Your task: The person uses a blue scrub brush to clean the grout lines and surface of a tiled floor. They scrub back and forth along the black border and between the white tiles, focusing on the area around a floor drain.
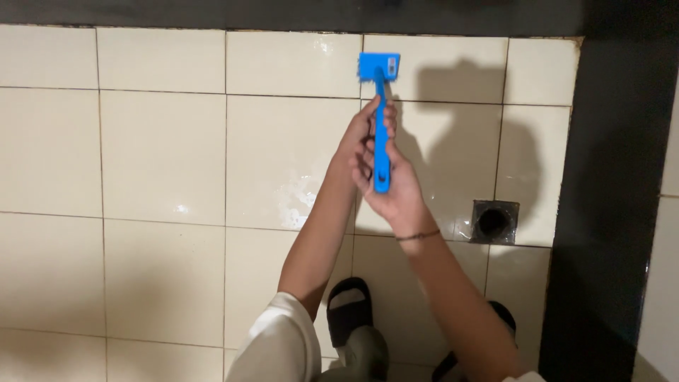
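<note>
Over the pale tiled floor [163, 148], both hands are wrapped round the long handle of a blue brush [381, 120], and that's the whole story of this moment. The left hand [362, 136] sits higher up the handle, fingers curled in from the left side, closed on the shaft. Just below it, touching or very nearly so, the right hand [396, 187] grips the butt end, palm under the handle, thumb lying along it; a thin dark bracelet [417, 235] circles that wrist. So it's a full two-handed hold, no gap in either hand.

Beyond the grip, out past the left hand's knuckles, the flat rectangular brush head [379, 67] points away from the person, over the far row of tiles close to the dark strip at the wall. Whether the head actually touches the tile, I can't tell from here.

To the right of the lower hand, a square floor drain [494, 221] sits in the tiles, well apart from the brush. Left of the grip there's a wet, shiny patch [297, 198] on the floor. Behind the hands, nearer the person, a black slide sandal [349, 308] shows between the forearms, and a white sleeve [279, 343] covers the left upper arm.
</note>
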